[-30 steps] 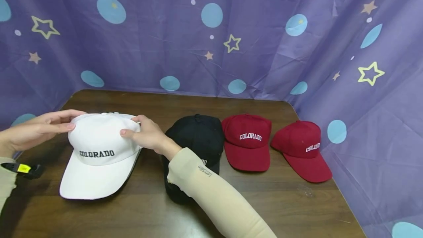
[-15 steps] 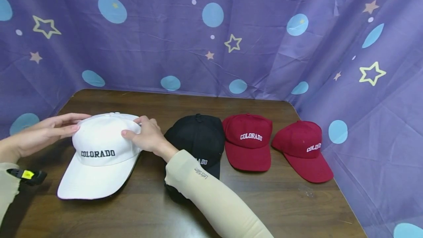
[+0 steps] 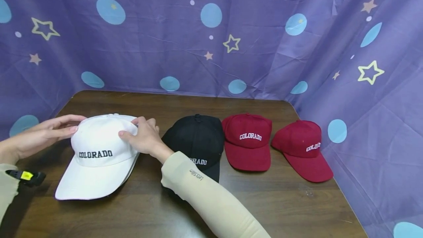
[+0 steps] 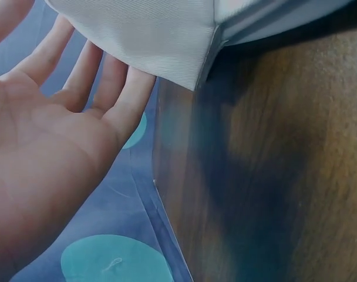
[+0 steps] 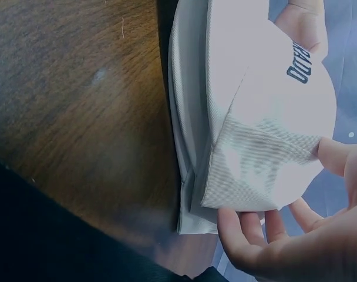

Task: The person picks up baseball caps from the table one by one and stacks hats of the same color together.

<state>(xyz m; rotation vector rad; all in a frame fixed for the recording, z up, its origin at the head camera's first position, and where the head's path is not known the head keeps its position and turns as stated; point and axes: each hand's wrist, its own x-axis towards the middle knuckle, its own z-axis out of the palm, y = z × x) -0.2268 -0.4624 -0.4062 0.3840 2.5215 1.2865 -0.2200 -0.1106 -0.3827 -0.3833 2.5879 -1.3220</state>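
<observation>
A white baseball cap (image 3: 96, 139) with dark COLORADO lettering is at the table's left, brim toward me. My left hand (image 3: 49, 133) holds the left side of its crown, thumb at the side and fingers reaching behind. On the other side, my right hand (image 3: 145, 137) pinches the crown, thumb on the front and fingers behind the edge. The right wrist view shows a second white brim (image 5: 181, 88) directly under the first, so two white caps lie stacked. In the left wrist view, the cap's side panel (image 4: 149, 41) hides my left fingertips.
A black cap (image 3: 195, 139) sits right of the white ones, partly hidden by my right forearm (image 3: 211, 194). Two red caps, a nearer-centre red cap (image 3: 248, 142) and a far-right red cap (image 3: 302, 150), stand beyond it. A purple patterned curtain (image 3: 257, 58) surrounds the wooden table (image 3: 281, 208).
The upper white cap has shifted slightly left, its brim tip moving left, and a lower brim edge now shows beneath it. My right hand and forearm have moved a little left, uncovering more black-cap lettering.
</observation>
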